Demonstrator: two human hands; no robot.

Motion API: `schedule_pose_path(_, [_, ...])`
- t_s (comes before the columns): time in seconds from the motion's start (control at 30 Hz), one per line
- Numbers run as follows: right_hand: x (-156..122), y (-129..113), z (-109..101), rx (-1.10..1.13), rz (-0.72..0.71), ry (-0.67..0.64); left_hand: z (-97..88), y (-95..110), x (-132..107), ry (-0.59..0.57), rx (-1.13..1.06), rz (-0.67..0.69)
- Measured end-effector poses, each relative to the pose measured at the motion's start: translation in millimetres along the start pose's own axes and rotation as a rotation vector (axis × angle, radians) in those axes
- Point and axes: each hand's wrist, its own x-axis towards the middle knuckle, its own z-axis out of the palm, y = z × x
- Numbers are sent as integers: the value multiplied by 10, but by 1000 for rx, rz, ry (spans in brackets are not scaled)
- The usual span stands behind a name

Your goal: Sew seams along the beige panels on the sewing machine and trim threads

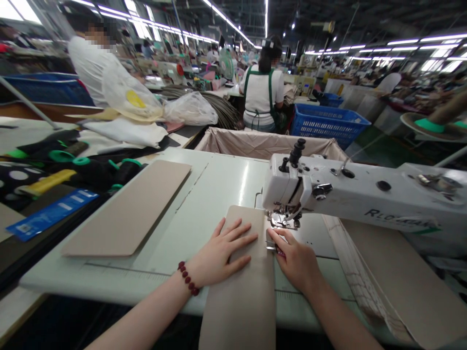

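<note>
My left hand (228, 250), with a dark red bead bracelet (188, 278) at the wrist, lies flat with fingers spread on a long beige panel (239, 311). The panel's far end sits just left of the presser foot (284, 222) of a white sewing machine (350, 194), and its near end hangs past the table's front edge. My right hand (297, 257) is closed around what look like small thread snips (270, 244), metal tips showing at the panel's right edge. Its index finger touches that edge, just below the presser foot.
Another beige panel (134, 209) lies on the table at left. Stacked panels (401, 277) rest under the machine arm at right. Black thread spools (91, 170) and a blue packet (51, 214) are far left. Beyond are a cloth-lined bin (226, 138), blue crate (328, 121) and two people.
</note>
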Motion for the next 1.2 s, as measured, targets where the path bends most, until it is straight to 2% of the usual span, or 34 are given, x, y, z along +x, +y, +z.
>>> schedule_pose_path(0.5, [-9, 16, 6, 42, -7, -4, -9, -1, 5, -39, 18, -10])
schedule_pose_path(0.97, [-12, 7, -17, 50, -5, -3, 15, -15, 4, 14, 15, 18])
schedule_pose_path(1.2, [-6, 16, -14, 46, -9, -5, 11, -11, 6, -13, 27, 8])
